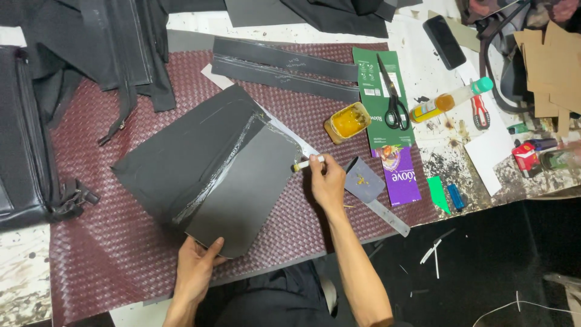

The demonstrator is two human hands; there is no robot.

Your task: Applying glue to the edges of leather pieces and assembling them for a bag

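A dark grey board [245, 191] lies tilted over a larger black fabric sheet [175, 154] on the maroon woven mat [103, 242]. A shiny streak of glue runs along the seam where the two overlap. My left hand [196, 266] presses down on the near corner of the grey board with the thumb on top. My right hand [327, 178] grips a small glue brush [302, 164] whose tip touches the board's right edge. A yellow pot of glue [347, 122] sits just beyond the brush.
Two dark strips [284, 66] lie at the back of the mat. Scissors [393, 100] rest on a green card, with a glue bottle [445, 103], phone [445, 41], metal ruler [387, 215] and cardboard pieces [551, 66] to the right. A black bag [24, 139] sits on the left.
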